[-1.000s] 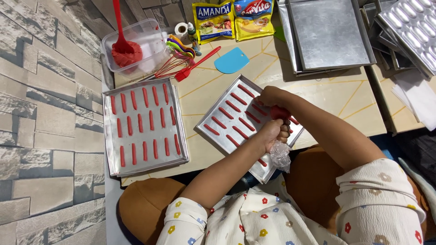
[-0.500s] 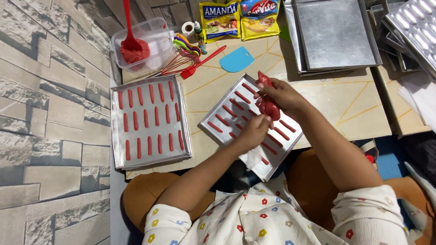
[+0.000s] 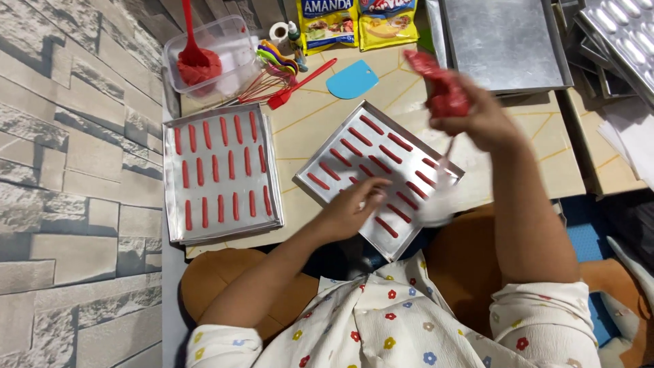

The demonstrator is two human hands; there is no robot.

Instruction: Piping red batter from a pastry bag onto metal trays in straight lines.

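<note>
My right hand point(image 3: 480, 119) is raised above the table, shut on a piping bag point(image 3: 439, 85) of red batter whose clear tip hangs down, blurred. My left hand point(image 3: 351, 208) rests with fingers spread on the near edge of a tilted metal baking tray point(image 3: 327, 153) that carries rows of short red batter strips. A second tray point(image 3: 218, 235), also lined with red strips, lies flat to the left, apart from both hands.
At the back stand a clear tub point(image 3: 235, 48) with red batter and a red spatula, a whisk and coloured spoons point(image 3: 276, 65), a blue scraper point(image 3: 351, 80), two yellow packets point(image 3: 357, 24) and empty metal trays point(image 3: 504, 44). A stone-pattern wall point(image 3: 75, 170) runs along the left.
My right hand has lifted the piping bag up and away from the tilted tray toward the back right. My left hand has let go of the bag and dropped onto the tray's near edge.
</note>
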